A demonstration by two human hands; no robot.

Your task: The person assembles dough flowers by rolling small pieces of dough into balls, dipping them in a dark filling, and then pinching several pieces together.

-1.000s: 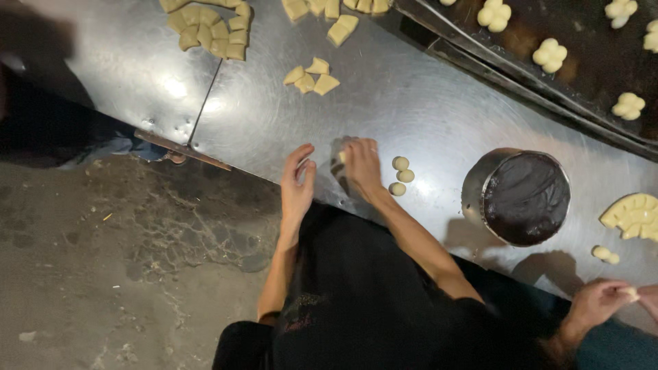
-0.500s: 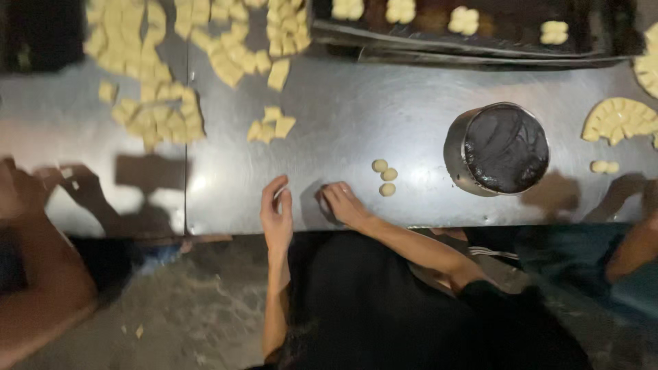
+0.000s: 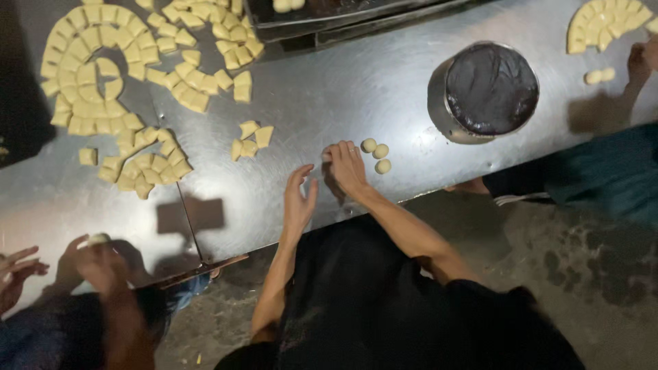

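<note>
My right hand (image 3: 348,168): lies palm down on the scratched grey steel worktop (image 3: 356,89), fingers together and curled over something small and pale at the fingertips; whether they grip it I cannot tell.

My left hand (image 3: 299,199): stands on edge just beside the right, fingers loosely spread and slightly bent, holding nothing.

Three small round pale dough balls (image 3: 378,155): in a tight cluster on the worktop, just right of my right hand, close to its knuckles but apart from them.

Round steel tin filled with dark paste (image 3: 484,92): upright, further right and beyond the balls, well apart from my hands.

Small heap of cut pale dough pieces (image 3: 248,139): to the left beyond my left hand, with bare steel between.

Large spread of cut pale dough squares laid in curved rows (image 3: 96,89): fills the far left of the worktop.

Dark baking tray (image 3: 343,17): at the far edge, holding a few pale pieces.

Fan of pale dough wedges (image 3: 603,24): far right corner, with two small balls just below it.

Another person's hands (image 3: 89,260): lower left, raised over the worktop's near edge, holding a pale lump.

Another person's hand (image 3: 641,62): far right, near the wedges.
</note>
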